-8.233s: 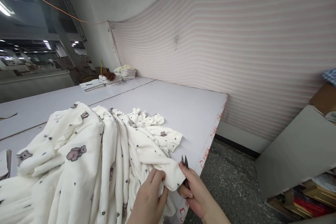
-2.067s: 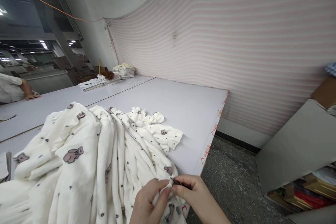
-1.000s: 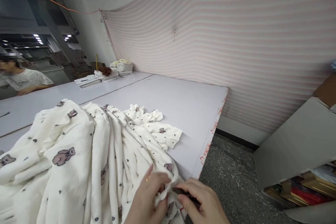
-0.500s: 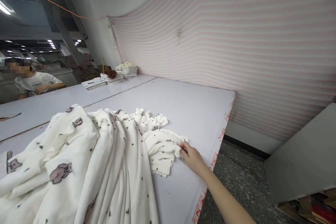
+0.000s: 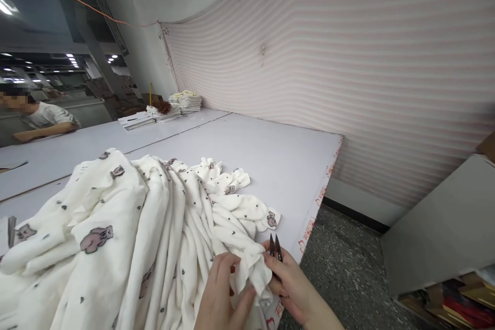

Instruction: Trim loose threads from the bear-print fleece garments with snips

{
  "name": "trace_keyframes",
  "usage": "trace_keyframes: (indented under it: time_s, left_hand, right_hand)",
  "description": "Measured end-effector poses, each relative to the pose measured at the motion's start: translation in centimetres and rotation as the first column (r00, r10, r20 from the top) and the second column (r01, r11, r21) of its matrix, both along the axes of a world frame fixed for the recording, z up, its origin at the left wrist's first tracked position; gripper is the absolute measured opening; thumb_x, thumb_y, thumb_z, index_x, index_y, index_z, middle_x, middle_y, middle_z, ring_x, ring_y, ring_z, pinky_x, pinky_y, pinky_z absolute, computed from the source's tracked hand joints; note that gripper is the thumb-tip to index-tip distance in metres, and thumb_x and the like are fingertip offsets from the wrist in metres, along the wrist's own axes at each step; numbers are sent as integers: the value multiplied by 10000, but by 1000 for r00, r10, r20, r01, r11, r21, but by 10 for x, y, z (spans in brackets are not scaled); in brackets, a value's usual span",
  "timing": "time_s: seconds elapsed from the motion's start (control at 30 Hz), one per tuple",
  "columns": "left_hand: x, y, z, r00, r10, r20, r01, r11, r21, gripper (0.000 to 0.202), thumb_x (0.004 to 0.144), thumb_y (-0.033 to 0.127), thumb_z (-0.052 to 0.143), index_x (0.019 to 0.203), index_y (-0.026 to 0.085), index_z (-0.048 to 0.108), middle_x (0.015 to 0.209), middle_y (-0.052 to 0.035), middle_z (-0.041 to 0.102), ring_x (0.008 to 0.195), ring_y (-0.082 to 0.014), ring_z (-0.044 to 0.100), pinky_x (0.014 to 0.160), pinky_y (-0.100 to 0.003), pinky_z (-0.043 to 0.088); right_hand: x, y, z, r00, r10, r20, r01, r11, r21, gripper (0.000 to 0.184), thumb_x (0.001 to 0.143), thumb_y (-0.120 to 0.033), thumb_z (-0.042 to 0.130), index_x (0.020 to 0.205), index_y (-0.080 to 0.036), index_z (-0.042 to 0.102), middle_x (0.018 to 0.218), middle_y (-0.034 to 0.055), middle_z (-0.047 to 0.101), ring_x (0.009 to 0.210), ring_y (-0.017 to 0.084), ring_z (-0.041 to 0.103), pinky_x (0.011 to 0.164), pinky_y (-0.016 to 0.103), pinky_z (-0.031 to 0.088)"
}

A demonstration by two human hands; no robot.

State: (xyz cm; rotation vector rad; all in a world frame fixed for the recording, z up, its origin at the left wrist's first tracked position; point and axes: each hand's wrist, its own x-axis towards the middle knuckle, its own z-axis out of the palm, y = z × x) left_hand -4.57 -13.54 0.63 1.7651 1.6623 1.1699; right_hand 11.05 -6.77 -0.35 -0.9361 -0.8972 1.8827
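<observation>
A large white soft fabric garment (image 5: 131, 227), printed with bears and small dark marks, lies in loose folds across the left and front of the table. My left hand (image 5: 222, 294) is closed around a gathered end of it, thumb on the near side; some fingertips are hidden by the cloth. My right hand (image 5: 292, 283) grips a pair of dark thread snips (image 5: 276, 251), blades pointing up and slightly apart. Its thumb and fingers also touch the same cloth end beside my left hand. Another printed flap of the garment rests just beyond the snips.
The pale table (image 5: 270, 149) ends on the right at a taped edge with red print. Stacked white pieces (image 5: 187, 102) stand at the back. A co-worker (image 5: 46, 118) leans at the far left. Striped cloth (image 5: 328, 62) hangs behind; a grey cabinet (image 5: 441, 232) stands at right.
My left hand has come into view and taken the cloth end. My right hand has moved nearer with the fabric, and the snips now show. The co-worker has leaned to the left.
</observation>
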Motion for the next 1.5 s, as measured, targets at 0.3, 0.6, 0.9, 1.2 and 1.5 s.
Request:
trace_keyframes:
  time_s: [0.3,0.6,0.9,1.2,1.5]
  left_hand:
    - [-7,-3,6,999,-25,36,19,987,158,155,799,93,399,823,217,488,918,-50,564,749,-164,555,598,-253,431]
    - [-3,-3,13,997,-1,81,-10,992,128,148,761,86,425,782,218,490,913,-53,585,640,-138,524,438,-202,372]
    - [-5,-2,17,980,56,193,-50,998,-37,110,746,164,501,825,219,552,839,-29,609,637,-145,505,428,-191,328]
    - [-12,12,21,690,139,711,207,903,-377,290,727,426,702,813,159,628,721,6,614,687,-129,542,662,-226,422]
    - [-15,10,11,750,91,655,172,929,-326,309,757,460,672,804,159,619,702,16,566,668,-118,477,646,-210,387]
  right_hand:
    - [28,-21,43,616,-289,732,-323,755,570,216,862,-330,530,1059,-252,574,1057,51,590,832,192,605,651,259,467]
    - [19,-41,54,474,-321,820,-565,603,563,211,901,-275,485,1045,-294,637,954,19,683,818,204,656,631,248,469]
    - [12,-36,44,471,-336,816,-484,675,558,222,862,-267,528,1078,-271,581,939,17,640,786,202,634,631,260,455]
    - [-1,-22,35,796,-214,566,-251,735,630,103,865,-206,551,964,-225,572,933,25,647,874,176,626,764,242,479]
    - [-3,-27,33,733,-235,638,-309,720,621,179,842,-241,589,1020,-241,599,942,23,681,867,187,656,738,243,513]
